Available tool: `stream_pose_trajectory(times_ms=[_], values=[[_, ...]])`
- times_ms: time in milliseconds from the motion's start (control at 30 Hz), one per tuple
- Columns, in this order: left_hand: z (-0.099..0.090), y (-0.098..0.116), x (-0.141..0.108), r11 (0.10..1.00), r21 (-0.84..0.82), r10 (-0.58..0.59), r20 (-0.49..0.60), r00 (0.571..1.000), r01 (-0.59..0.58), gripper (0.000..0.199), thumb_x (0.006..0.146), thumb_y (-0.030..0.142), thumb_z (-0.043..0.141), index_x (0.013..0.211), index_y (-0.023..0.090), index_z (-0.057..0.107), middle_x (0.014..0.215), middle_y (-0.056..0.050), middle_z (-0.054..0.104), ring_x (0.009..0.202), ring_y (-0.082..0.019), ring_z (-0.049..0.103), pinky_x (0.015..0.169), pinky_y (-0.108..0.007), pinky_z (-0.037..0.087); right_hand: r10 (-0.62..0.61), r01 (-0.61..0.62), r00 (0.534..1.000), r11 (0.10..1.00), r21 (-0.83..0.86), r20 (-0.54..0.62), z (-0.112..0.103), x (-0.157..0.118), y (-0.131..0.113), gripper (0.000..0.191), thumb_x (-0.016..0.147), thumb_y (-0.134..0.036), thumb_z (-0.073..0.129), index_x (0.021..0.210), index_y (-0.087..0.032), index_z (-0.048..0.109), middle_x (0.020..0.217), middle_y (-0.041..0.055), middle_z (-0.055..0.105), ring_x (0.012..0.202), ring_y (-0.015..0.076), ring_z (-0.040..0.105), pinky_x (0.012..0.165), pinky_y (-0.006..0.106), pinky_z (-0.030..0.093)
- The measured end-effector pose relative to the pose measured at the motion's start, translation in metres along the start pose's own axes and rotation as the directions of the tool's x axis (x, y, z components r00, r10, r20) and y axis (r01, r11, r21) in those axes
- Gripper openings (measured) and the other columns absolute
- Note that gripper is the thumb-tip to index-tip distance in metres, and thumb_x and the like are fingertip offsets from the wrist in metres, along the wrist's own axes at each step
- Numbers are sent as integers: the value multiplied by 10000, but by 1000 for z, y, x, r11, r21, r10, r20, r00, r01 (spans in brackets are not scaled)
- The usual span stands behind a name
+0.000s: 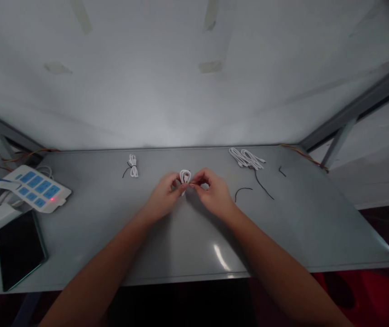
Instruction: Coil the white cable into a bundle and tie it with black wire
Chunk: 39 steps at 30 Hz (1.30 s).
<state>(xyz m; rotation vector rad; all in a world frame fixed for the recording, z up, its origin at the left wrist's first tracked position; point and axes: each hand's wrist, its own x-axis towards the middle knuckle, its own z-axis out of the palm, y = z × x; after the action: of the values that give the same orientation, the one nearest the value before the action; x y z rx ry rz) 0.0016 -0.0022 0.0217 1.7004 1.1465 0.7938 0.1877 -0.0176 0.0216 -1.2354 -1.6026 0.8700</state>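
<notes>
At the middle of the grey counter (pixel 181 236), a small coiled white cable (pixel 185 175) is pinched between both hands, its loops poking up above the fingertips. It looks light, limp and springy, best held at the coil's waist. The left hand (pixel 163 196) and right hand (pixel 213 193) each have their grip clenched on it. At ten o'clock lies a tied cable bundle (pixel 132 165); at two o'clock loose white cables (pixel 246 158) and black twist ties (pixel 242 190).

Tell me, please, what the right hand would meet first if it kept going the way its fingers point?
The right hand points left toward the coiled white cable pinched between both hands; it already touches it. Just beyond sits the left hand.
</notes>
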Motion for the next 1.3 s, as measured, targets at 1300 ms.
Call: stream_pose_trajectory(times_ms=[1300], values=[[4, -2, -1, 992, 62, 108, -20, 994, -107, 295, 962, 286, 527, 1121, 266, 776, 1021, -41, 719, 918, -192, 643, 830, -305, 464, 374, -364, 922, 742, 563, 103, 2, 13, 18, 392, 599, -250, 816, 889, -232, 553, 682, -44, 648, 605, 139, 596, 623, 307, 488]])
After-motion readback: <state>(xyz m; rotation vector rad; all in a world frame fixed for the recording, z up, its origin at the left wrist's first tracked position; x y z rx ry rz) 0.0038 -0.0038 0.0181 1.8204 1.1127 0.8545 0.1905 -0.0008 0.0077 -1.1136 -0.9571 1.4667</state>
